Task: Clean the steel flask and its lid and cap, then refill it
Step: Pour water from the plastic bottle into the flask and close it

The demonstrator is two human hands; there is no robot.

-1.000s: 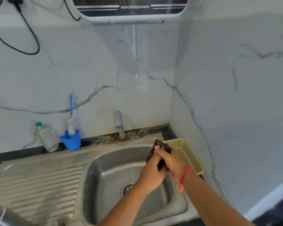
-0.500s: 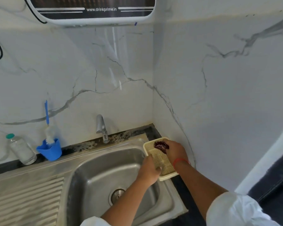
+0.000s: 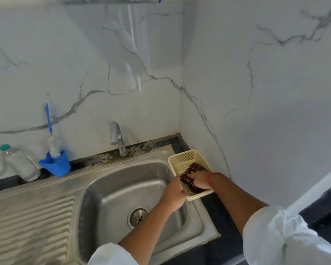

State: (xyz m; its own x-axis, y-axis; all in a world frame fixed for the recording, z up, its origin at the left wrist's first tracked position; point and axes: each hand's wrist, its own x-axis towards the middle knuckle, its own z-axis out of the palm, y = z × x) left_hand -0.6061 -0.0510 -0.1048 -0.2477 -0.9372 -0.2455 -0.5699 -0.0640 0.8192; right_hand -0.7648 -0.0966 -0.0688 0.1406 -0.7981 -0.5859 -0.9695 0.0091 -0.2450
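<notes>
Far left on the counter: clear bottle [image 3: 20,165] w/ green cap, then a blue cup [image 3: 55,166] w/ a bottle brush [image 3: 53,143] standing in it, handle up vs the marble wall. Ribbed drainboard [image 3: 27,217] in front of them. Tap [image 3: 118,137] at the back rim, spout over the sink [image 3: 103,188]; no water seen running. Drain [image 3: 139,217] mid-bowl.

Right of the bowl, both hands meet at the cream mesh basket [image 3: 182,159] in the counter corner. L hand [image 3: 173,196] hangs over the bowl's right edge, fingers curled onto the basket's near-left rim, prob. steadying it. R hand [image 3: 200,177], red thread at the wrist, reaches in from the right and lies on a dark scrub pad [image 3: 192,185] in the basket's near half. Fingers are bent over the pad's top and the thumb is hidden, so can't tell pinch vs just pressing. Pad's long axis seems to follow the basket's, but the hand covers much of it.

Steel flask, lid & cap: none in frame, so which way they lie from the fingers can't be read. My guess: pad is either going down or coming up, can't say which. Any rinse or refill needs the tap, which is left of and farther back than both hands; L hand is nearer to it.
</notes>
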